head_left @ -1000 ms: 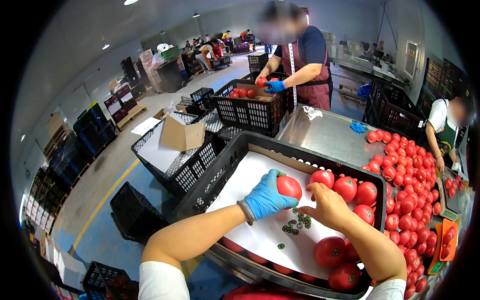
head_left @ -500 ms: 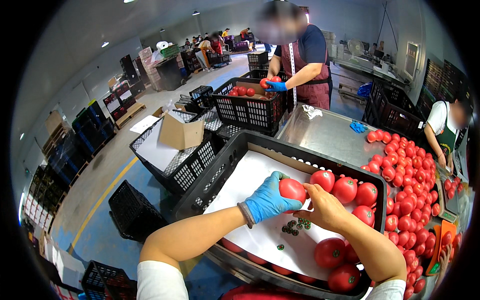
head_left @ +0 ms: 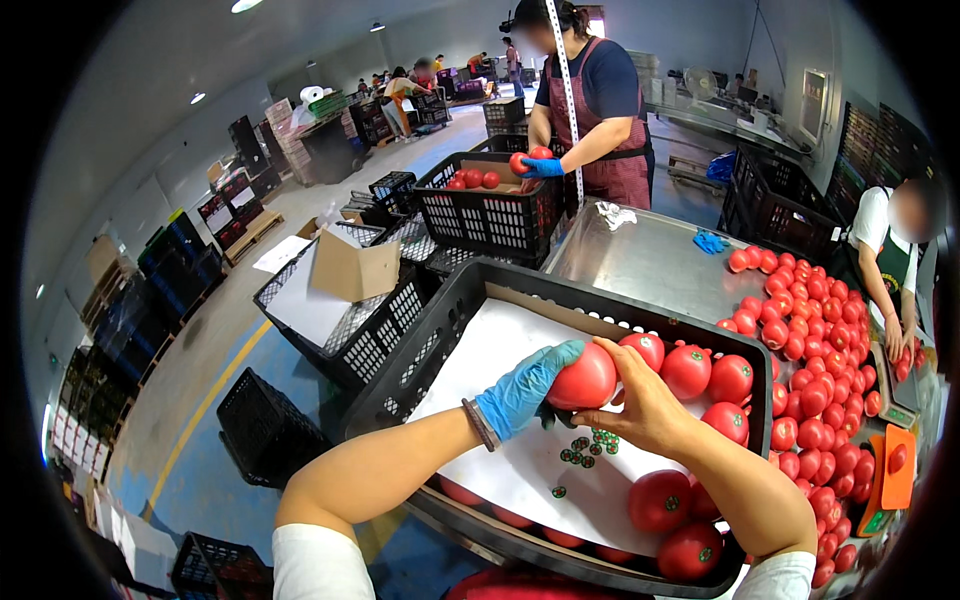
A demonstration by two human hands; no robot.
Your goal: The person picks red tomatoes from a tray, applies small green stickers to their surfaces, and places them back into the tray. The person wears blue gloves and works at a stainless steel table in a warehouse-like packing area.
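Note:
My left hand [head_left: 522, 388], in a blue glove, and my bare right hand [head_left: 637, 400] both hold one red tomato [head_left: 584, 378] above a black plastic crate [head_left: 470, 300] lined with white paper. Small round green stickers [head_left: 583, 448] lie on the paper just below the hands. Stickered tomatoes [head_left: 708, 372] stand in a row at the crate's far right side, and two more [head_left: 660, 500] sit near its front corner.
A heap of loose tomatoes [head_left: 812, 370] covers the steel table [head_left: 650, 260] to the right. One person [head_left: 592, 110] opposite holds a tomato over another black crate [head_left: 490, 210]; another person [head_left: 890, 260] stands at the far right. Empty crates [head_left: 335, 310] stand at left.
Both hands have lifted the tomato slightly up and left over the paper. The person opposite has raised a tomato above the far crate.

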